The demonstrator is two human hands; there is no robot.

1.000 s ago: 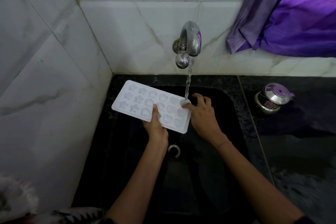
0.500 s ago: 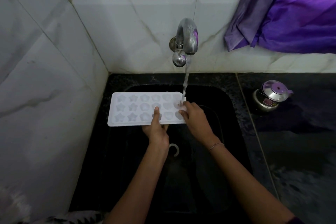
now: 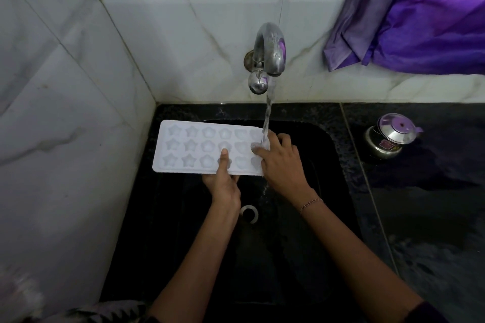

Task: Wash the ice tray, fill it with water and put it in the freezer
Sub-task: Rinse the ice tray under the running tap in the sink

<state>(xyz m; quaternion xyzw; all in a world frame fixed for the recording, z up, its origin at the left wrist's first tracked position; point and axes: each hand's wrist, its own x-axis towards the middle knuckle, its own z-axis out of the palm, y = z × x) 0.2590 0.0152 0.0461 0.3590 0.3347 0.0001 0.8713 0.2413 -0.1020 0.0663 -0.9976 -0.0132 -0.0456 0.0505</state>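
A white ice tray (image 3: 194, 149) with star and heart moulds lies level over the black sink (image 3: 328, 155). My left hand (image 3: 223, 181) grips its near edge, thumb on top and fingers underneath. My right hand (image 3: 280, 162) lies over the tray's right end, with its fingers on the moulds there. Water runs from the steel tap (image 3: 270, 52) and lands on my right fingers and the tray's right end.
The sink drain (image 3: 250, 214) shows below my hands. A small steel pot with a purple-knobbed lid (image 3: 388, 139) stands on the wet black counter to the right. A purple cloth (image 3: 425, 13) hangs at the upper right. White tiled walls close the left and back.
The tray has turned from a slant to level and square under the tap. My right hand has moved onto the tray's right end, under the stream.
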